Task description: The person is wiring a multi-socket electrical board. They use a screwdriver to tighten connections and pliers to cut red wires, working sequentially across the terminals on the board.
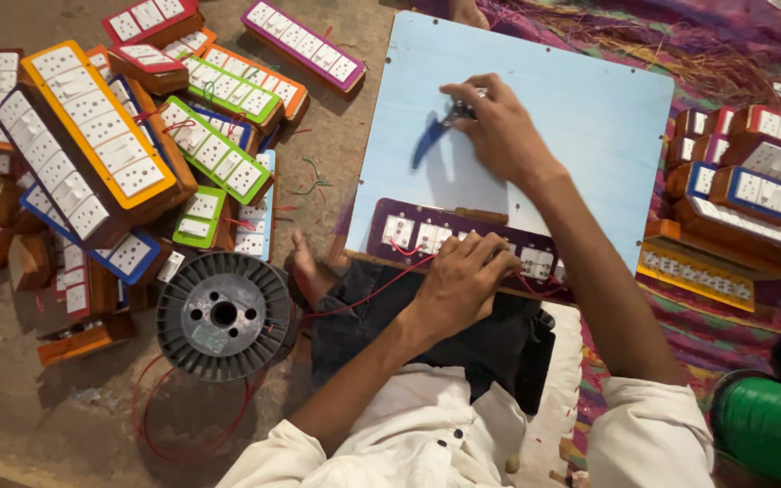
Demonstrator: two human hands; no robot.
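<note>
A light blue board (571, 108) lies in front of me. On its near edge rests a dark purple switch panel (463, 237) with white switches, back side up. My left hand (463, 280) presses on the panel and pinches a thin red wire (363, 296) that runs off toward my lap. My right hand (494, 126) is out over the middle of the board, closed on blue-handled pliers (431, 137).
A heap of wooden switch boxes with coloured frames (119, 145) covers the floor at left. A black wire spool (223, 314) with loose red wire sits by my foot. More switch boxes (752, 199) are stacked at right, with a green spool (770, 425) at bottom right.
</note>
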